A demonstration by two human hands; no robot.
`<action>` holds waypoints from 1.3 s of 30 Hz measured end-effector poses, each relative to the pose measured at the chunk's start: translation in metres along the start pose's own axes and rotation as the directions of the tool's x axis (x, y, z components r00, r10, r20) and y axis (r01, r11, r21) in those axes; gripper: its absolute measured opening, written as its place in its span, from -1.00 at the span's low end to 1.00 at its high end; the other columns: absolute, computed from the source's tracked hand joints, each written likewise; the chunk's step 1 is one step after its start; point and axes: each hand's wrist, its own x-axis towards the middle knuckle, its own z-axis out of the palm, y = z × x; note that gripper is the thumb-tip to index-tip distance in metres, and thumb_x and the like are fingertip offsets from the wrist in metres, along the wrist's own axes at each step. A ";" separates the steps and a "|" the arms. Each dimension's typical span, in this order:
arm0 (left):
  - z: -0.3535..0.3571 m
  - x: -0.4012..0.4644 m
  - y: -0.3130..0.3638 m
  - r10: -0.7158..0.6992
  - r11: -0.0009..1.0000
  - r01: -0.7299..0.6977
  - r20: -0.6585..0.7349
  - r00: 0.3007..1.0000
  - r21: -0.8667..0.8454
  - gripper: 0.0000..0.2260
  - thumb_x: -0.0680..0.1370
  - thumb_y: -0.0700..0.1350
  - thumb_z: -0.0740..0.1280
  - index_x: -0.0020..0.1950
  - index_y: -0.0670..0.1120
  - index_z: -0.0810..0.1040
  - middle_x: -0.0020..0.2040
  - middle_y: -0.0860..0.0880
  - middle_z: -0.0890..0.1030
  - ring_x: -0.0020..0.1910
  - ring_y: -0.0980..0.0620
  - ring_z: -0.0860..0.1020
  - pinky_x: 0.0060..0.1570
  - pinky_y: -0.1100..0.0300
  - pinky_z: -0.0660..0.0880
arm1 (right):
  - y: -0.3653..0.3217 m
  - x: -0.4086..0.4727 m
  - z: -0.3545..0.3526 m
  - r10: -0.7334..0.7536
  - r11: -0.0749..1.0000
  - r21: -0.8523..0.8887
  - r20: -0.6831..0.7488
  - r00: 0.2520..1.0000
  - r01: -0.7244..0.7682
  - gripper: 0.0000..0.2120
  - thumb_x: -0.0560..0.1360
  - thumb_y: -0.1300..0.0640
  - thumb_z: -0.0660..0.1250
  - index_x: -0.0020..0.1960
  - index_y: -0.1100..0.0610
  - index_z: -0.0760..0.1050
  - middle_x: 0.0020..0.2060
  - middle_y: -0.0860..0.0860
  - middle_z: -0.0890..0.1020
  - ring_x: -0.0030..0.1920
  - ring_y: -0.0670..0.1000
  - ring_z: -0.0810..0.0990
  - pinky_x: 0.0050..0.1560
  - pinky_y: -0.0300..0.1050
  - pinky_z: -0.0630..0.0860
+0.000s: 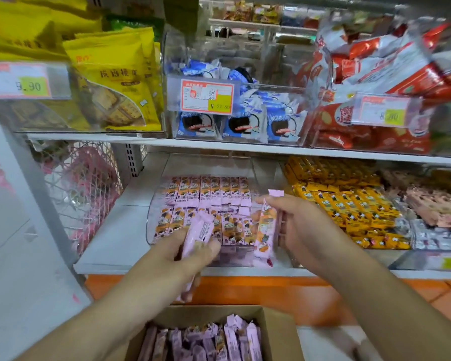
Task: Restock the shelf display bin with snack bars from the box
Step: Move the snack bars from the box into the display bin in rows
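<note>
Above bin rim (pixel 151 225), both hands (pixel 193 252) (pixel 301 225) gripping bars (pixel 264 227)

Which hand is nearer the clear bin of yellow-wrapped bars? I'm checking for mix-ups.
Right. The right hand, holding a pink-wrapped snack bar, is just left of the clear bin of yellow-wrapped bars; the left hand is farther left.

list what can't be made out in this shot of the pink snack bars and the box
Head view only:
- Brown cardboard box: the bottom edge cuts it off, so how many bars remain is unknown.
- Pink-wrapped snack bars in the left hand: motion blur hides their count.
- Clear plastic display bin: both hands cover its front row.
- Left price label: print is blurred.
</note>
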 end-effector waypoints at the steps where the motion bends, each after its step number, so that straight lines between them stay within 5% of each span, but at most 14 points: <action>1: 0.004 0.005 0.001 -0.040 0.997 0.037 -0.047 0.998 -0.066 -0.87 0.60 0.12 0.39 0.00 0.09 0.62 -0.35 -0.10 0.61 -0.40 -0.06 0.54 -0.26 -0.01 0.53 | -0.001 0.000 -0.004 -0.007 1.000 0.001 -0.001 1.000 0.007 -0.76 0.61 0.13 0.38 0.24 0.20 0.59 -0.13 0.19 0.71 -0.18 0.20 0.70 -0.08 0.11 0.61; 4: 0.015 0.020 0.000 -0.093 0.976 0.068 -0.114 0.989 -0.208 -0.96 0.64 -0.03 0.37 0.07 0.08 0.59 -0.20 -0.17 0.74 -0.29 -0.18 0.70 -0.08 -0.20 0.65 | 0.000 0.002 -0.015 -0.046 0.999 -0.026 0.016 0.999 0.046 -0.70 0.62 0.17 0.38 0.29 0.31 0.54 -0.24 0.18 0.61 -0.35 0.12 0.57 -0.30 0.00 0.53; 6: 0.021 0.022 -0.003 0.007 0.997 -0.010 -0.050 0.999 -0.071 -0.88 0.65 -0.05 0.37 0.14 0.14 0.63 -0.04 -0.10 0.74 -0.11 -0.12 0.73 0.03 -0.25 0.65 | 0.003 0.002 -0.019 -0.084 0.991 -0.096 0.062 0.994 0.090 -0.62 0.59 0.07 0.43 0.25 0.34 0.53 -0.24 0.20 0.58 -0.34 0.15 0.52 -0.28 0.02 0.49; 9: 0.036 0.021 0.002 0.102 0.989 -0.095 -0.052 0.993 0.117 -0.77 0.55 0.05 0.48 0.18 0.19 0.60 0.08 0.15 0.69 0.06 0.19 0.67 0.16 -0.02 0.62 | 0.003 -0.005 -0.021 -0.160 0.929 -0.307 0.167 0.973 0.205 -0.63 0.46 -0.10 0.55 0.14 0.11 0.63 -0.24 0.17 0.62 -0.27 0.16 0.55 -0.16 0.08 0.51; 12: 0.054 0.019 0.008 0.141 0.980 -0.124 -0.099 0.985 0.158 -0.64 0.43 0.05 0.57 0.17 0.18 0.55 0.09 0.16 0.63 -0.05 0.24 0.63 -0.20 0.31 0.64 | 0.003 -0.008 -0.026 -0.194 0.907 -0.338 0.196 0.961 0.252 -0.82 0.51 0.05 0.56 0.08 0.02 0.66 -0.30 0.15 0.65 -0.30 0.12 0.57 -0.19 0.12 0.51; 14: 0.060 0.019 0.008 0.148 0.979 -0.132 -0.098 0.984 0.154 -0.61 0.42 -0.02 0.60 0.17 0.14 0.56 0.06 0.05 0.63 -0.14 0.11 0.65 -0.34 0.28 0.63 | 0.003 -0.008 -0.031 -0.208 0.911 -0.326 0.170 0.963 0.254 -0.86 0.53 0.16 0.54 0.07 0.05 0.66 -0.27 0.19 0.68 -0.27 0.15 0.59 -0.20 0.13 0.51; 20: 0.059 0.028 0.009 0.156 0.976 -0.152 -0.014 0.988 0.154 -0.56 0.47 -0.09 0.58 0.24 0.27 0.53 0.00 0.05 0.63 -0.08 0.01 0.69 -0.10 0.14 0.67 | 0.004 -0.011 -0.035 -0.211 0.935 -0.265 0.124 0.970 0.237 -0.87 0.53 0.29 0.49 0.06 0.15 0.65 -0.25 0.25 0.68 -0.24 0.15 0.61 -0.22 0.13 0.50; 23: 0.061 0.029 0.013 0.090 0.990 -0.092 0.022 0.996 0.108 -0.55 0.44 -0.18 0.60 0.24 0.14 0.58 -0.02 0.02 0.65 -0.09 -0.02 0.68 -0.19 0.13 0.68 | 0.000 -0.012 -0.037 -0.224 0.944 -0.225 0.094 0.970 0.240 -0.82 0.58 0.30 0.41 0.12 0.09 0.65 -0.27 0.18 0.69 -0.28 0.08 0.62 -0.27 0.03 0.54; 26: 0.054 0.033 0.012 0.011 0.980 -0.017 0.031 0.999 0.200 -0.63 0.39 -0.12 0.65 0.15 0.00 0.66 -0.03 0.01 0.73 -0.06 0.01 0.73 -0.05 0.07 0.69 | -0.001 -0.013 -0.038 -0.252 0.949 -0.184 0.043 0.967 0.256 -0.79 0.59 0.33 0.38 0.14 0.09 0.66 -0.26 0.12 0.71 -0.28 0.03 0.66 -0.29 -0.06 0.61; 29: 0.039 0.036 0.014 -0.014 1.000 0.015 -0.035 0.999 0.025 -0.66 0.40 -0.22 0.62 0.13 -0.13 0.67 0.01 -0.13 0.75 -0.11 -0.10 0.74 -0.16 0.15 0.63 | -0.001 -0.013 -0.041 -0.214 0.943 -0.242 0.078 0.974 0.227 -0.74 0.57 0.37 0.37 0.15 0.09 0.67 -0.22 0.15 0.73 -0.32 0.01 0.66 -0.34 -0.04 0.58; 32: 0.027 0.043 0.020 -0.028 0.938 -0.024 -0.145 0.989 -0.346 -0.57 0.42 -0.26 0.56 0.23 -0.21 0.53 0.07 -0.23 0.74 -0.01 -0.20 0.74 0.05 -0.01 0.67 | -0.001 -0.015 -0.045 -0.110 0.889 -0.420 0.191 0.975 0.182 -0.74 0.52 0.35 0.44 0.11 0.06 0.70 -0.21 0.17 0.74 -0.34 -0.01 0.65 -0.33 -0.05 0.55; 34: 0.025 0.051 0.023 -0.009 0.904 -0.073 -0.190 0.982 -0.422 -0.53 0.43 -0.26 0.56 0.29 -0.21 0.49 0.04 -0.22 0.75 0.02 -0.22 0.74 0.16 -0.06 0.63 | 0.003 -0.014 -0.045 -0.116 0.847 -0.495 0.184 0.976 0.194 -0.81 0.54 0.25 0.46 0.08 0.00 0.68 -0.22 0.16 0.73 -0.34 0.02 0.63 -0.30 -0.02 0.53; 37: 0.029 0.067 0.028 0.071 0.961 -0.127 -0.226 0.971 -0.245 -0.67 0.42 -0.22 0.58 0.14 -0.17 0.60 -0.14 -0.10 0.75 -0.15 -0.10 0.69 0.15 -0.03 0.60 | 0.006 -0.006 -0.047 -0.189 0.823 -0.536 0.055 0.980 0.189 -0.84 0.52 0.08 0.49 0.05 -0.11 0.59 -0.21 0.17 0.69 -0.40 0.04 0.54 -0.35 -0.05 0.50; 39: 0.031 0.085 0.034 0.132 0.988 -0.148 -0.243 0.961 -0.047 -0.76 0.45 -0.15 0.59 0.08 -0.10 0.66 -0.16 -0.03 0.76 -0.28 0.00 0.63 -0.05 0.06 0.59 | 0.007 0.000 -0.049 -0.193 0.853 -0.492 0.008 0.981 0.172 -0.84 0.53 0.08 0.47 0.06 -0.10 0.56 -0.22 0.13 0.68 -0.39 0.04 0.54 -0.37 -0.08 0.47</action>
